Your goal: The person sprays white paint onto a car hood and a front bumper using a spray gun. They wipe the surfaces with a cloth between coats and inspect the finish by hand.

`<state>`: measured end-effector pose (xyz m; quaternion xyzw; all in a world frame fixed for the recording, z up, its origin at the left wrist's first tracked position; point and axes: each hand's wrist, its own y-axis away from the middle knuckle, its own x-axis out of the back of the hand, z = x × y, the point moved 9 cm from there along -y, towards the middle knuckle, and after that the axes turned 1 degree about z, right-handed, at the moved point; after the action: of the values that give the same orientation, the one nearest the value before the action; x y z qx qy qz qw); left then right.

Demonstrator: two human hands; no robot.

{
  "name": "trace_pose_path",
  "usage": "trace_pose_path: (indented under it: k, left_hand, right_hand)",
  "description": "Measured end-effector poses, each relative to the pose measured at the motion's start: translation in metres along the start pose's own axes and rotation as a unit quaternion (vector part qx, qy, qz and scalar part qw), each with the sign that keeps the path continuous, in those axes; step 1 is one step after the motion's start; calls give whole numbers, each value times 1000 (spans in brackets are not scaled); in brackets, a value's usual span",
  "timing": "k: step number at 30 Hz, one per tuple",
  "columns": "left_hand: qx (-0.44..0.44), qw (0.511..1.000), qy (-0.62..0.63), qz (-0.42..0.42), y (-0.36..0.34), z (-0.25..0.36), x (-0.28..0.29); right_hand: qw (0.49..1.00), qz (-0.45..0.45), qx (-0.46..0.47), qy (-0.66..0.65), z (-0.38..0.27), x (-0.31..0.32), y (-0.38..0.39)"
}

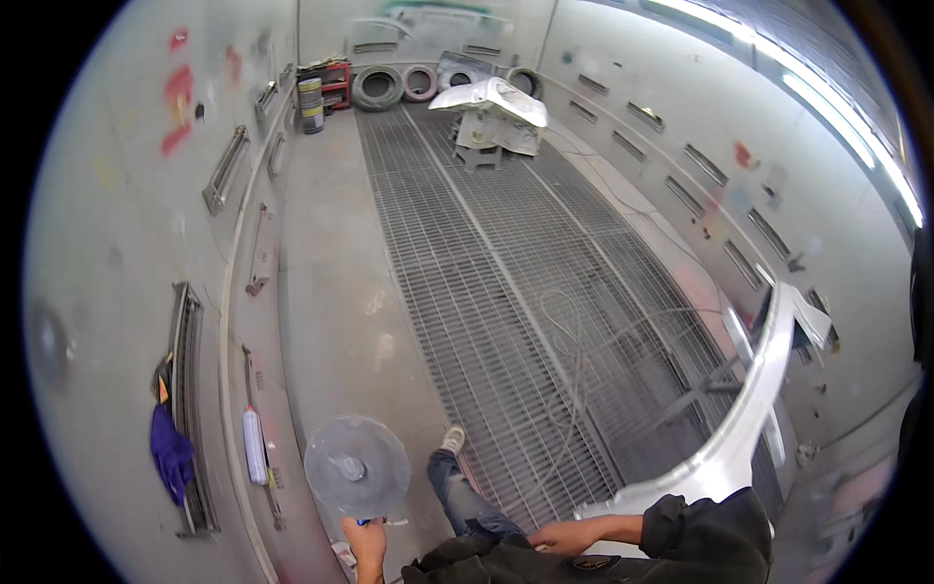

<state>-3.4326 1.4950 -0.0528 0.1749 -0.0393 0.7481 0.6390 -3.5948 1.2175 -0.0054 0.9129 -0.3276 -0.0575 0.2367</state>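
My left hand [366, 551], at the lower edge, is closed around a small thing with a blue part [363, 523]. Just beyond that hand is a round, grey, translucent disc [331, 477] with a pale lump at its middle. Whether the hand's thing joins the disc, I cannot tell. My right hand [564, 536] lies across the front of my body, by my thigh, with its fingers curled; what they hold, if anything, is hidden. Right of it, a long, curved silver car bumper [744, 428] is held up on a stand, its near end partly behind my dark sleeve.
Metal grating [467, 263] covers the middle floor, with a thin hose [574, 389] looped on it. Farther off, a silver body panel [496, 97] rests on a support. Tyres [377, 90] and cans [311, 107] line the back. A purple cloth [172, 453] hangs at the left wall.
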Motion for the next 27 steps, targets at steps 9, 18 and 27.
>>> trace_pose_path:
  k: [9,18,27]
  left_hand:
    - [-2,999,16,50,-193,108,-106]
    - [16,997,71,-4,-327,160,-255]
    - [4,996,23,-87,-451,236,-363]
  right_hand:
    - [989,-129,36,-61,-48,244,-40]
    - [971,-19,-30,-238,-49,414,-21]
    - [928,27,-218,-301,-27,553,-26]
